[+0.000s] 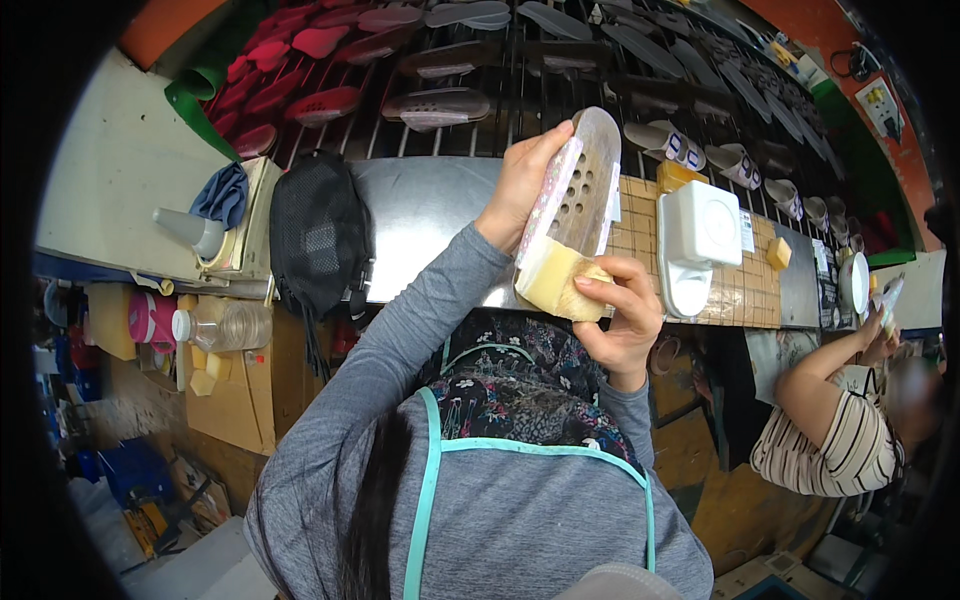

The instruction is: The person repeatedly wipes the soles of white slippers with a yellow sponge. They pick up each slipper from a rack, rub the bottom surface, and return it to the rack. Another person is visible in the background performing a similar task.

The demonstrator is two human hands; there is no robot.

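My left hand (pixel 525 180) is closed round the side of a sandal sole (pixel 597 145), held up tilted over the near edge of the bench. Several round holes run through the sole's middle. A pale pink patterned strip (pixel 550 200) lies along its left side, under my left fingers. At the sole's near end, my right hand (pixel 625 315) grips a yellow sponge (pixel 560 280) between thumb and fingers. The sponge touches that end and covers part of it. Brownish stains mark the sponge near my fingertips.
A white lidded dispenser (pixel 700 225) stands on a brown gridded mat (pixel 640 225) to the right. At left are a black mesh bag (pixel 318 230) and a clear bottle (pixel 235 325). Beyond, a rod conveyor (pixel 390 150) carries many soles. A co-worker (pixel 830 430) works at far right.
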